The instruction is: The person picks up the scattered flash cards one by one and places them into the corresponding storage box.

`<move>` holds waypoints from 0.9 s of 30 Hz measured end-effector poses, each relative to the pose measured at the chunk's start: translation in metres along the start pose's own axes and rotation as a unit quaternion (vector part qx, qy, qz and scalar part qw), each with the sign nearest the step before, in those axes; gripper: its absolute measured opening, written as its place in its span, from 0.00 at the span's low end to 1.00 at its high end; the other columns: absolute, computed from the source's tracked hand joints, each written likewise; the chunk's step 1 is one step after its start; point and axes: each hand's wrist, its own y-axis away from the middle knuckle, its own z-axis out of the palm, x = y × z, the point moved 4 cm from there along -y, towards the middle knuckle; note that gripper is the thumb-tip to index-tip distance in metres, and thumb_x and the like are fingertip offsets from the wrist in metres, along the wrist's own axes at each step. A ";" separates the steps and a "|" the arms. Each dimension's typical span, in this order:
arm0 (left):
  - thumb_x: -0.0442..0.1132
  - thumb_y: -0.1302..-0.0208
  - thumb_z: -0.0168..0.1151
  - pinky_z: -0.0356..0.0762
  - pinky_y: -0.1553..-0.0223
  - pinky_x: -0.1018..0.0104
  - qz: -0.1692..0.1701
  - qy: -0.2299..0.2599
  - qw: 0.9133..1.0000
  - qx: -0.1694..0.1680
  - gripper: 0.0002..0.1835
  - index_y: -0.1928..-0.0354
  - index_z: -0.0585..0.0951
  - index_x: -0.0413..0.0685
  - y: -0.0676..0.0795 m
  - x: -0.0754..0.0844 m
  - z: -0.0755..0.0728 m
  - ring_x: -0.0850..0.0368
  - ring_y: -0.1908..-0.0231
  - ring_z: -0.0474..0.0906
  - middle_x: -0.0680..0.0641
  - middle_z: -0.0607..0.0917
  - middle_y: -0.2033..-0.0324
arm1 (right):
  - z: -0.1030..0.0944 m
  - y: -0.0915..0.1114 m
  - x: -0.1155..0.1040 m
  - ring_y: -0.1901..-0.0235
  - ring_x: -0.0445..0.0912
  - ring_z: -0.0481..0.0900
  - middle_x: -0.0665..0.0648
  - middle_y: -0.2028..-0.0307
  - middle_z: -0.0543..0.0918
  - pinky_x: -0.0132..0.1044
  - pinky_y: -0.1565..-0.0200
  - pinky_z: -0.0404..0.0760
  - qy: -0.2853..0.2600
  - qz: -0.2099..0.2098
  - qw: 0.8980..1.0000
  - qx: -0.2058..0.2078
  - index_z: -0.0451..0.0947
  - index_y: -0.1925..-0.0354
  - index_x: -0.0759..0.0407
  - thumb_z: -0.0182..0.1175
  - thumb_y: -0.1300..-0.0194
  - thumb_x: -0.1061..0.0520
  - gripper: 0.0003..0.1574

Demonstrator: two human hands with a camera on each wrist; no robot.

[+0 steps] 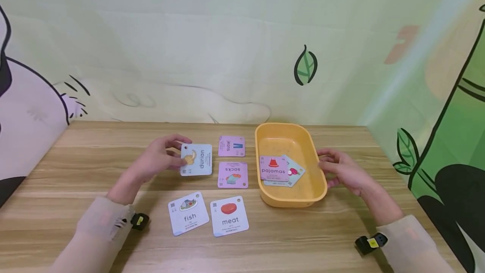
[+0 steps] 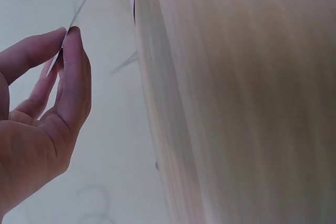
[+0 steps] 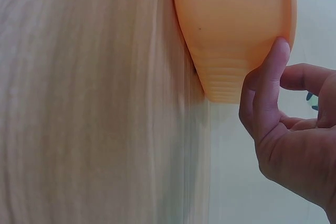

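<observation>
My left hand (image 1: 161, 159) pinches the edge of a blue durian card (image 1: 196, 160) between thumb and fingers. In the left wrist view the same card (image 2: 79, 11) shows edge-on, lifted off the table. At the right, my right hand (image 1: 342, 171) touches the outer side of a yellow plastic bin (image 1: 289, 199), a fingertip (image 3: 281, 51) lying just below its rim. Inside the bin a purple pajamas card (image 1: 273, 172) partly covers a blue-edged card with a red fruit (image 1: 297, 172).
Purple jeans (image 1: 231, 145) and socks (image 1: 233, 175) cards lie between the durian card and the bin. Nearer the front are white fish (image 1: 188, 214) and meat (image 1: 229, 217) cards. A printed cloth backdrop (image 1: 227, 54) hangs behind the wooden table (image 1: 303, 239).
</observation>
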 end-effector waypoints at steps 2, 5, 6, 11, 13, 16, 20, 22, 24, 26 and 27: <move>0.21 0.40 0.67 0.87 0.57 0.58 0.000 0.011 1.000 0.008 0.31 0.34 0.73 0.35 -0.001 0.001 0.003 0.44 0.56 0.77 0.33 0.73 0.48 | 0.000 0.000 0.000 0.54 0.51 0.83 0.75 0.39 0.71 0.43 0.67 0.88 0.001 -0.001 1.000 0.000 0.51 0.25 0.73 0.53 0.22 0.59 0.37; 0.20 0.40 0.66 0.87 0.57 0.58 0.002 0.032 0.999 0.012 0.31 0.34 0.72 0.35 -0.003 0.004 0.009 0.44 0.56 0.78 0.32 0.74 0.48 | 0.000 0.000 0.000 0.54 0.51 0.83 0.75 0.39 0.72 0.43 0.67 0.88 0.001 -0.002 1.000 -0.001 0.51 0.25 0.73 0.53 0.22 0.59 0.37; 0.20 0.40 0.66 0.87 0.57 0.58 0.003 0.037 0.999 0.014 0.31 0.34 0.72 0.35 -0.003 0.006 0.011 0.43 0.55 0.78 0.32 0.74 0.47 | 0.000 0.000 0.001 0.54 0.52 0.83 0.75 0.39 0.72 0.43 0.67 0.88 0.001 -0.002 1.000 -0.002 0.51 0.25 0.73 0.53 0.22 0.59 0.37; 0.20 0.40 0.66 0.87 0.57 0.58 0.012 0.065 0.998 0.010 0.31 0.34 0.71 0.33 -0.003 0.013 0.024 0.42 0.56 0.80 0.31 0.75 0.47 | -0.001 -0.001 0.001 0.54 0.51 0.83 0.75 0.40 0.72 0.43 0.67 0.88 -0.001 -0.003 1.000 -0.002 0.51 0.25 0.73 0.53 0.22 0.59 0.38; 0.19 0.41 0.66 0.87 0.57 0.57 0.016 0.077 0.997 0.006 0.31 0.34 0.71 0.33 -0.004 0.015 0.029 0.42 0.56 0.80 0.31 0.75 0.46 | 0.000 0.000 0.001 0.54 0.51 0.83 0.75 0.39 0.72 0.43 0.67 0.88 -0.001 -0.003 1.000 -0.002 0.51 0.25 0.73 0.53 0.22 0.59 0.37; 0.19 0.42 0.66 0.87 0.57 0.55 0.022 0.094 0.995 0.003 0.32 0.34 0.71 0.33 -0.005 0.018 0.036 0.42 0.55 0.81 0.31 0.76 0.47 | 0.000 0.000 0.000 0.54 0.51 0.83 0.75 0.39 0.72 0.43 0.67 0.88 0.000 -0.004 1.000 -0.002 0.51 0.25 0.73 0.53 0.22 0.59 0.37; 0.19 0.42 0.66 0.87 0.56 0.54 0.031 0.106 0.994 0.004 0.32 0.34 0.71 0.33 -0.005 0.024 0.044 0.43 0.55 0.83 0.32 0.77 0.47 | 0.000 0.000 0.000 0.53 0.51 0.83 0.75 0.39 0.72 0.43 0.66 0.88 0.002 -0.004 1.000 -0.002 0.52 0.25 0.73 0.53 0.22 0.59 0.37; 0.19 0.42 0.66 0.87 0.57 0.54 0.036 0.111 0.993 0.002 0.32 0.34 0.71 0.33 -0.005 0.027 0.048 0.44 0.55 0.83 0.33 0.78 0.48 | 0.000 0.000 0.000 0.53 0.51 0.83 0.75 0.39 0.72 0.43 0.66 0.88 0.002 -0.003 1.000 -0.002 0.52 0.25 0.73 0.53 0.22 0.59 0.37; 0.18 0.42 0.66 0.87 0.57 0.54 0.038 0.120 0.992 -0.001 0.32 0.35 0.71 0.33 -0.006 0.029 0.053 0.45 0.56 0.83 0.33 0.78 0.49 | 0.000 0.000 0.000 0.53 0.51 0.83 0.75 0.39 0.72 0.43 0.66 0.88 0.002 -0.004 1.000 -0.002 0.52 0.25 0.73 0.53 0.22 0.59 0.37; 0.18 0.43 0.66 0.87 0.57 0.54 0.037 0.130 0.991 -0.007 0.32 0.35 0.71 0.32 -0.007 0.031 0.058 0.46 0.57 0.83 0.33 0.78 0.50 | 0.000 0.000 0.000 0.54 0.51 0.83 0.75 0.39 0.72 0.43 0.67 0.88 0.001 -0.004 1.000 -0.002 0.52 0.25 0.73 0.53 0.22 0.59 0.37; 0.18 0.42 0.67 0.87 0.57 0.54 0.036 0.134 0.990 -0.010 0.32 0.35 0.71 0.31 -0.007 0.031 0.061 0.46 0.57 0.83 0.33 0.78 0.50 | 0.000 0.000 0.000 0.54 0.50 0.83 0.75 0.40 0.72 0.43 0.67 0.88 0.001 -0.004 1.000 -0.001 0.52 0.25 0.73 0.53 0.22 0.59 0.37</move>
